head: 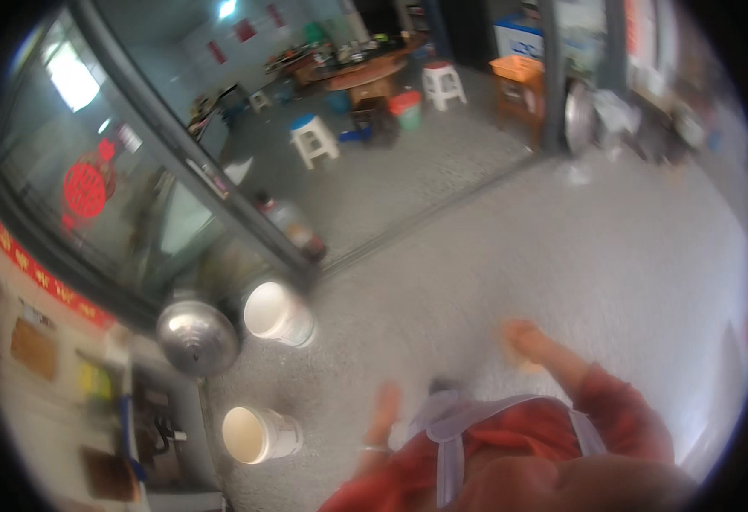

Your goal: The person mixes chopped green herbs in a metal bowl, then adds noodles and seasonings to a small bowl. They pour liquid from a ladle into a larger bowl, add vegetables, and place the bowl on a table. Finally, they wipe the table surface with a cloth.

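My left hand [387, 403] is blurred at the lower middle, with a bracelet at its wrist; nothing shows in it, and its fingers are too smeared to make out. To the right, my right hand [525, 342] looks curled against a pale yellowish thing [527, 363], perhaps a cloth, too blurred to name. Both arms have red sleeves, and a light apron [451, 409] covers my front. Left of my left hand, a white plastic bucket [246, 435] stands on the floor. A second white bucket [270, 312] stands farther up, beside a round metal lid or pan [196, 338].
A glass sliding door [92, 179] with red decorations borders the left. Its floor track [431, 205] crosses ahead. Inside are a stool with a blue top [312, 137], a stool with a red top [443, 86] and a cluttered wooden counter [367, 78]. Plastic bags [616, 115] lie at the right.
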Available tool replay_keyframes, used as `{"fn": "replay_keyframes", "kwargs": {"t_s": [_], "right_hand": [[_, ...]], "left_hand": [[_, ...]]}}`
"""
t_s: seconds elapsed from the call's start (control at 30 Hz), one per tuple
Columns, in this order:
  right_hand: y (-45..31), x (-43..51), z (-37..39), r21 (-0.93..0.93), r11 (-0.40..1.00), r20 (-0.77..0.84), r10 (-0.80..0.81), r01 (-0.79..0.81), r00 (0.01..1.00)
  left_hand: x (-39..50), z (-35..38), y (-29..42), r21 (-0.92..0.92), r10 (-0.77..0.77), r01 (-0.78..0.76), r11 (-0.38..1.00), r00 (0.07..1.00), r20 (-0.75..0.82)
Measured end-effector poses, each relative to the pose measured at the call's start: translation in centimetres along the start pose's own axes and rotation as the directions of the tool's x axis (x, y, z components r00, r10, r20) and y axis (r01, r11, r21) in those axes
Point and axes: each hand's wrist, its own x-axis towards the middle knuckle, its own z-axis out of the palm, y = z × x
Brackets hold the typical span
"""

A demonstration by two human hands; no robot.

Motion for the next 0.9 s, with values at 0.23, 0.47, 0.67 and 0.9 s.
{"fn": "replay_keyframes", "kwargs": {"t_s": [0.23,0.47,0.67,0.9], "right_hand": [[-15.9,16.5,7.9,0.635,0.771,0.368,-0.255,-0.042,0.894],[-20.7,38.3,3.0,0.095,0.981,-0.088,-0.162,0.170,0.983],[-22.9,53.7,-3.3,0.051,0.998,-0.102,0.052,-0.047,0.993],[-41.0,72.9,3.8,0.003,0.991,0.576,0.108,-0.134,0.810]], "left_hand": [[14.4,-6.7,10.7,-0.530,0.020,-0.028,0.848,1.000,-0.021],[39.6,-11.7,24.2,-0.834,0.152,0.078,0.546,0.970,0.191],[56.9,-15.3,33.4,-0.932,0.053,0.134,0.337,0.986,0.161],[71.8,-22.9,37.0,-0.830,0.327,-0.049,0.555,0.931,0.164]]}}
